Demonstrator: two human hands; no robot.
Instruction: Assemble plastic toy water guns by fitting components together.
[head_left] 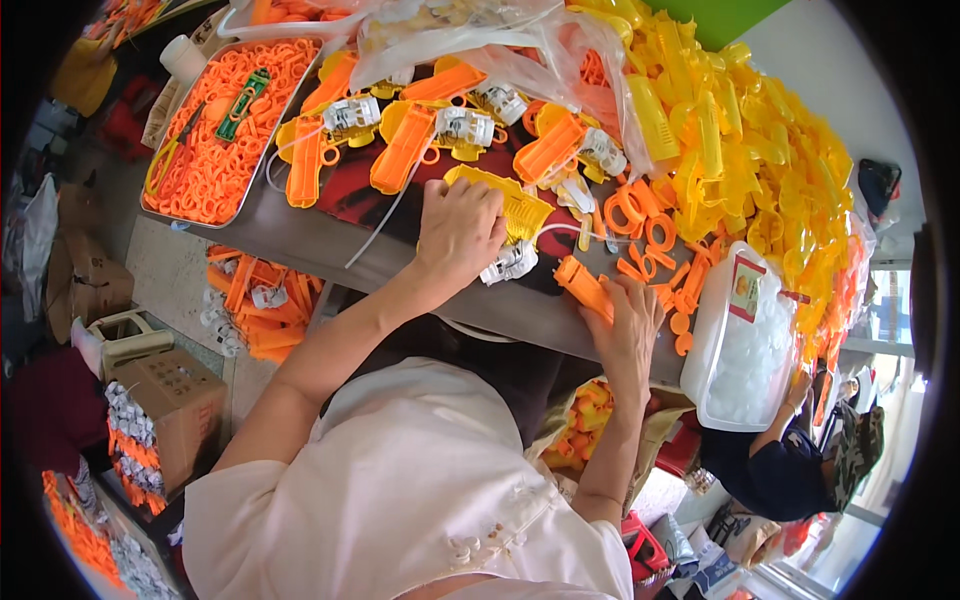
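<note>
My left hand (pixel 460 232) is closed, with its fingers curled against a yellow ribbed plastic shell (pixel 518 208) near the table's front edge. A white mechanism (pixel 511 262) with a pale thin tube sits at the shell's near side. To the right, my right hand (pixel 627 325) grips an orange plastic handle-shaped piece (pixel 583 287) by its near end. Beyond my hands lie several half-assembled toy bodies of yellow and orange plastic, each with a white mechanism (pixel 464 127). Orange rings (pixel 626 207) and small orange parts lie right of the shell.
A metal tray (pixel 243 205) of orange rings holds yellow-handled scissors (pixel 165 170) and a green tool (pixel 243 105). Yellow shells (pixel 740 150) are heaped at the right, behind a white tub (pixel 745 345). Another person (pixel 770 470) is at the far right. Orange parts (pixel 265 305) lie below the table's left side.
</note>
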